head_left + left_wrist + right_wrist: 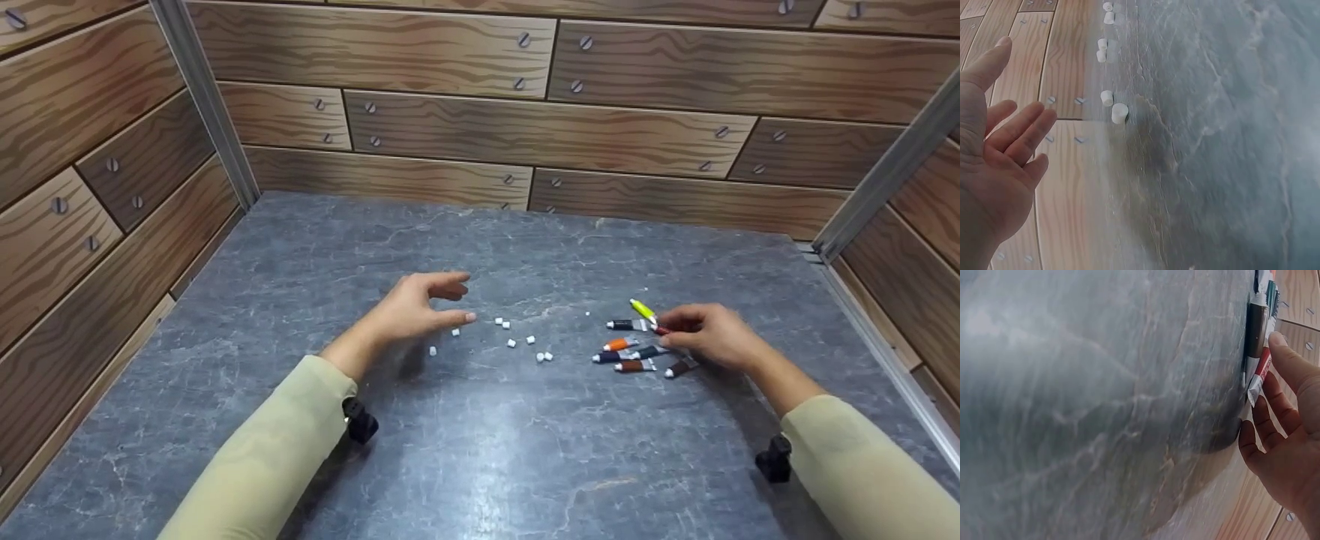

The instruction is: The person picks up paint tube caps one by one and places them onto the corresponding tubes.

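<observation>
Pinches the red tube (1264,363) in the right grip (709,336), with the left grip (414,307) spread; seems light, squeezable, best held mid-body.

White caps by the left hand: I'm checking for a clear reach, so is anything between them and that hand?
Nothing visible stands between the left hand and the nearest white caps; the tubes lie off to the right, by the right hand.
</observation>
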Action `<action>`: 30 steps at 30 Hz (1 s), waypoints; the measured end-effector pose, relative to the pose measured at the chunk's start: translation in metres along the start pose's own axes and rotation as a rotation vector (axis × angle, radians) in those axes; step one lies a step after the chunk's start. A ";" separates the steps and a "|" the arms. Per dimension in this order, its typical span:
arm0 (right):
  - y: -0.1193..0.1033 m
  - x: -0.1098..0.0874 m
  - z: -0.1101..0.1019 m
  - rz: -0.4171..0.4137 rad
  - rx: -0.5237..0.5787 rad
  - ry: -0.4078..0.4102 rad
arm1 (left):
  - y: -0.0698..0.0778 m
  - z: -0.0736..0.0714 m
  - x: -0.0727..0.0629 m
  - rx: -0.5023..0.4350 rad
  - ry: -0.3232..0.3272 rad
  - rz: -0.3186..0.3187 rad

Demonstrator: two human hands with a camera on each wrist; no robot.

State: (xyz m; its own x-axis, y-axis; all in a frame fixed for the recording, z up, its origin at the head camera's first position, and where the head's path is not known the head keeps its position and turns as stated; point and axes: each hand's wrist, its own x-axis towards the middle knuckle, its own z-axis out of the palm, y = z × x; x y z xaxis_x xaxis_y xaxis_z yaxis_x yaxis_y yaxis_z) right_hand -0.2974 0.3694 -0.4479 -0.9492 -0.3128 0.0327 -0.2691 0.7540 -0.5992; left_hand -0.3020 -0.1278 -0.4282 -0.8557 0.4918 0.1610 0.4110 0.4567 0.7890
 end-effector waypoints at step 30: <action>-0.009 -0.004 -0.010 0.009 0.010 0.027 | 0.011 0.043 0.026 -0.052 -0.153 0.067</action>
State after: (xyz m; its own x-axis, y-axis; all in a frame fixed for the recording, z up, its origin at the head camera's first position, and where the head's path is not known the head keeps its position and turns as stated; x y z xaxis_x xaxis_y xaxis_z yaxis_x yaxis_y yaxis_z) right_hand -0.2924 0.3697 -0.4351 -0.9558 -0.2899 0.0487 -0.2587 0.7508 -0.6078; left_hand -0.3063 -0.0783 -0.4406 -0.7676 0.6286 0.1253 0.4452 0.3824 0.8097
